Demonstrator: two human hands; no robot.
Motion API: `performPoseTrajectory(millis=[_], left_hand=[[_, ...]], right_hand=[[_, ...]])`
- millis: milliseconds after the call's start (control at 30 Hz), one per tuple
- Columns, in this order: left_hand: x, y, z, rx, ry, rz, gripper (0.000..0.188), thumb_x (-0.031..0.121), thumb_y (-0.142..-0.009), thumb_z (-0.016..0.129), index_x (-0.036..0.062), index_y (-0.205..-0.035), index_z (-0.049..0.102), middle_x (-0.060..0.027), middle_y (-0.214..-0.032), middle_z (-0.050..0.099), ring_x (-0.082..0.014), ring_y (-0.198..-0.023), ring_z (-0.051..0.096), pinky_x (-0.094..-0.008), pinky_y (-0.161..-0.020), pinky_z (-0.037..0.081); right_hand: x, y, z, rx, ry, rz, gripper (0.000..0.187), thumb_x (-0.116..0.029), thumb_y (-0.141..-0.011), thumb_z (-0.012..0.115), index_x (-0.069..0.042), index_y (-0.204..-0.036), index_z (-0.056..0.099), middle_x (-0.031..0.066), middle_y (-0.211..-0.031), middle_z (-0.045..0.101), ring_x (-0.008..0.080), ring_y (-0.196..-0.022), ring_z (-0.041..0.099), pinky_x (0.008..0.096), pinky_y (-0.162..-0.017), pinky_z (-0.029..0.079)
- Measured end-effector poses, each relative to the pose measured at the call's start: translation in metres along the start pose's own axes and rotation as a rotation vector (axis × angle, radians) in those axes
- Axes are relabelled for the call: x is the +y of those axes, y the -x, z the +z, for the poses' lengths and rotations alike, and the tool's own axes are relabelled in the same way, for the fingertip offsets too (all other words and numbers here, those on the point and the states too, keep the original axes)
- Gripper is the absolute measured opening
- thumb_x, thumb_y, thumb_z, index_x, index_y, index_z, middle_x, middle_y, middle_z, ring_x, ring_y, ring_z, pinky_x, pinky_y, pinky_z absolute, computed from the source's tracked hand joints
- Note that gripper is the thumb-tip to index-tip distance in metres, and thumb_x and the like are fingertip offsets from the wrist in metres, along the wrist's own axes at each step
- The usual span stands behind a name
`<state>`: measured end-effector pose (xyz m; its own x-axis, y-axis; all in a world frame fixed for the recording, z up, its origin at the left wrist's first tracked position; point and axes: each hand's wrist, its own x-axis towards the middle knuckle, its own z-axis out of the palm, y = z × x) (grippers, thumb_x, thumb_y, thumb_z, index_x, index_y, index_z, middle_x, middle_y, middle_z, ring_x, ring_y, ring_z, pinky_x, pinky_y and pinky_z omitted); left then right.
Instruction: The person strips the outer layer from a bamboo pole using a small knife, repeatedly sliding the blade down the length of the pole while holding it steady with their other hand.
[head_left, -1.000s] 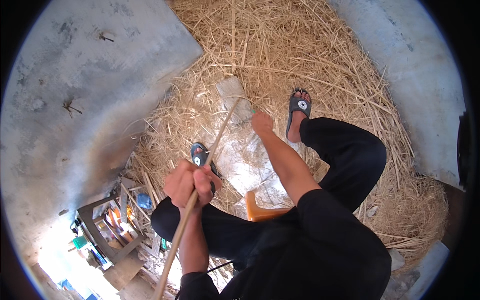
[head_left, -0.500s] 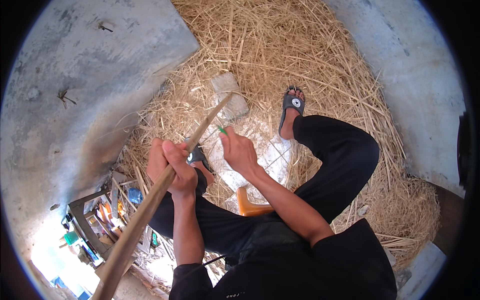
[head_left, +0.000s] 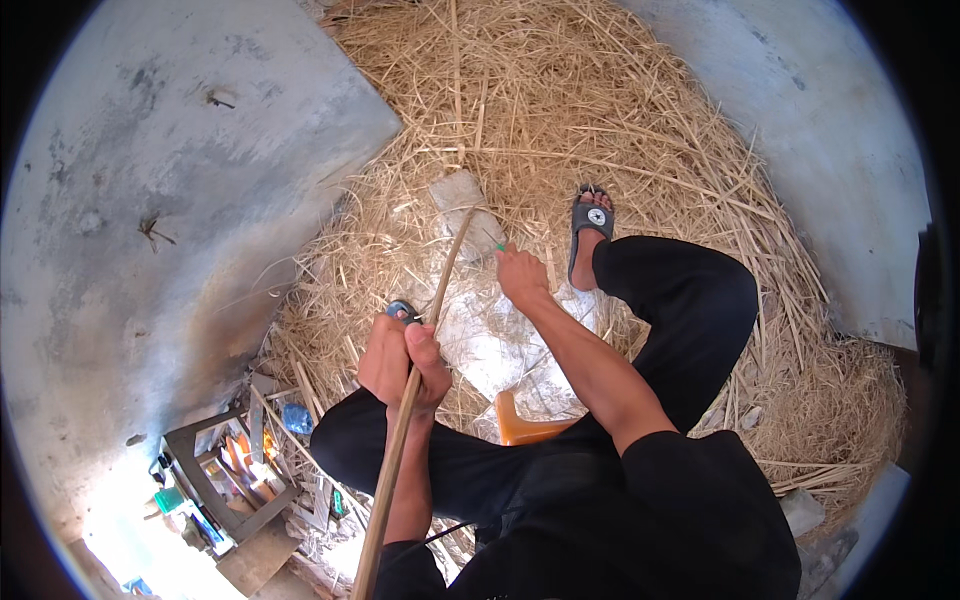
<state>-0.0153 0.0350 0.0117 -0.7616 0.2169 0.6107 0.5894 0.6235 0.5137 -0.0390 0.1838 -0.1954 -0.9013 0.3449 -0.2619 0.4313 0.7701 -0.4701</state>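
A long tan bamboo strip [head_left: 396, 455] slants from the lower edge up towards a grey block on the ground. Around its middle my left hand [head_left: 405, 365] is closed, the thumb lying along it. My right hand [head_left: 522, 275] is a closed fist just right of the strip's far end. A small green-handled tool [head_left: 501, 246] pokes out of that fist; most of it is hidden by the fingers, and its working end is too small to make out. The grey block [head_left: 462, 205] lies under the strip's far tip; contact between them cannot be told.
Dry straw [head_left: 590, 110] covers the floor. Grey walls [head_left: 230, 150] close in at left and right. An orange plastic seat [head_left: 520, 425] shows between my legs. To the lower left stands a wooden frame [head_left: 200, 470] with clutter inside, near a blue plastic item [head_left: 297, 418].
The strip has swung to a steeper angle, its far tip lower in view. My left hand has shifted right and down. My right hand has moved right and slightly forward with the green-handled tool.
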Motion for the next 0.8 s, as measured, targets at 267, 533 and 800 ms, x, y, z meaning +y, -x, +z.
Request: performPoseTrajectory(millis=[267, 533, 800], left_hand=[[-0.012, -0.011, 0.003, 0.122, 0.024, -0.248, 0.039, 0.016, -0.098, 0.038, -0.0004, -0.063, 0.042, -0.0056, -0.056, 0.04, -0.015, -0.052, 0.05, -0.0264, -0.051, 0.039], [-0.007, 0.002, -0.001, 0.045, -0.036, -0.105, 0.038, 0.017, -0.097, 0.037, -0.0007, -0.063, 0.043, -0.0063, -0.056, 0.043, -0.0145, -0.051, 0.049, -0.0266, -0.048, 0.037], [-0.024, -0.014, -0.005, 0.188, 0.077, -0.33, 0.039, 0.016, -0.096, 0.043, -0.0005, -0.06, 0.047, -0.0077, -0.055, 0.047, -0.0164, -0.047, 0.052, -0.0275, -0.043, 0.037]], right_hand=[[-0.041, 0.037, -0.024, 0.017, -0.34, -0.311, 0.03, -0.027, -0.098, 0.038, 0.001, -0.099, 0.048, 0.0236, -0.066, 0.061, 0.0399, -0.061, 0.062, 0.0504, -0.055, 0.048], [0.006, -0.014, 0.023, -0.165, 0.042, -0.05, 0.031, -0.028, -0.096, 0.041, 0.001, -0.095, 0.054, 0.0262, -0.076, 0.063, 0.0386, -0.077, 0.065, 0.0475, -0.065, 0.053], [-0.009, 0.021, -0.009, -0.123, -0.271, -0.012, 0.032, -0.032, -0.097, 0.038, -0.002, -0.101, 0.049, 0.0271, -0.071, 0.062, 0.0442, -0.071, 0.063, 0.0522, -0.063, 0.049]])
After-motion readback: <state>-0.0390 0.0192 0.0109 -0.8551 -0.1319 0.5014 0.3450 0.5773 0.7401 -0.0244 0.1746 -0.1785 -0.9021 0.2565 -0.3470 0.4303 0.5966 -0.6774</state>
